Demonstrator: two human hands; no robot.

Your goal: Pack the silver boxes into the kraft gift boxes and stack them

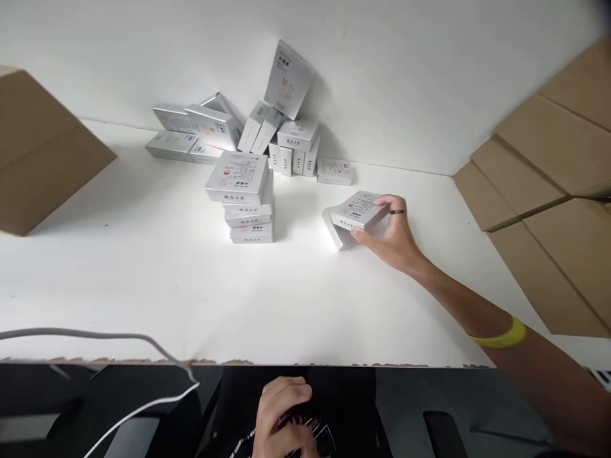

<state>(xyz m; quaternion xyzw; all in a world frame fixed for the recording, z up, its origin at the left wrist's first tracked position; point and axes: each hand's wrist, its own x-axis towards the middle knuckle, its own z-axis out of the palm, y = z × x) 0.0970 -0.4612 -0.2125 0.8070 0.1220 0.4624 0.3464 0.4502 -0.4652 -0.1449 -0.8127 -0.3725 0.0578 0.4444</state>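
My right hand (394, 238), with a dark ring on one finger, is closed around a small silver-white box (360, 208) with printed text. The box is held between thumb and fingers, tilted over another silver-white box (338, 232) that leans beneath it. Left of it stands a stack of several similar boxes (238, 178), unevenly piled. Down at the table's front edge, close to my body, my left hand (281, 416) has loosely curled fingers, with a gap between fingers and thumb. Nothing shows in that gap except dark printed clothing behind.
More silver-white boxes (296, 137) lie heaped along the back wall, one leaning upright (289, 79). A cardboard box (48, 149) stands at left; several cartons (539, 172) line the right. A cable (95, 333) crosses the front left of the white table (296, 299).
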